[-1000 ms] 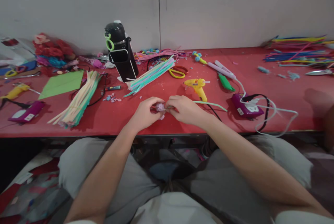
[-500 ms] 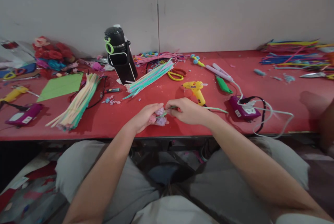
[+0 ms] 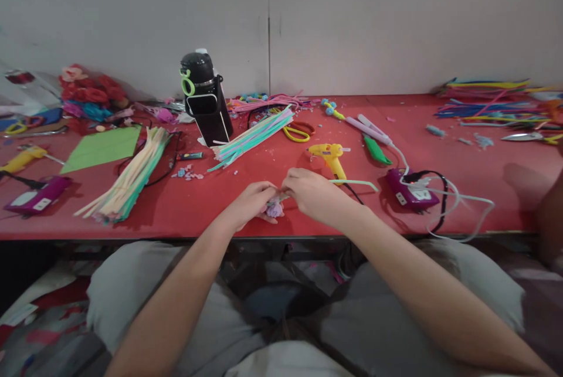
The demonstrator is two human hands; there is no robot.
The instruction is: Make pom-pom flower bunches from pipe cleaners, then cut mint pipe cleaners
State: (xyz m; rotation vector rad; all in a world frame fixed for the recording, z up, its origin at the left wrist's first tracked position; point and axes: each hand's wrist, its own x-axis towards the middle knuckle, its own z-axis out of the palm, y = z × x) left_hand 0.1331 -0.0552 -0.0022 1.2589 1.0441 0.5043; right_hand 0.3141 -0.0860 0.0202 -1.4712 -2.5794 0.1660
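Observation:
At the front of the red table, my left hand (image 3: 253,204) is closed around a small bunch of fuzzy pipe cleaner flowers. Only a lilac flower (image 3: 275,209) shows clearly; the fingers cover the rest. My right hand (image 3: 310,190) pinches at the green stem beside the bunch, its fingertips almost touching those of the left. From behind the right hand a pale green pipe cleaner (image 3: 358,182) sticks out to the right. Just beyond that hand lies a yellow glue gun (image 3: 332,157).
A black bottle (image 3: 206,101) stands behind bundles of pipe cleaners (image 3: 257,138). Yellow-handled scissors (image 3: 297,132), a lilac hair straightener (image 3: 369,129) and a purple power strip (image 3: 409,192) with loose cords lie rightward. Left are a green sheet (image 3: 99,149) and another glue gun (image 3: 24,160).
Both hands have drawn closer around the flowers, and the pink flower is now hidden. My right hand has turned slightly. The view has tilted up a little.

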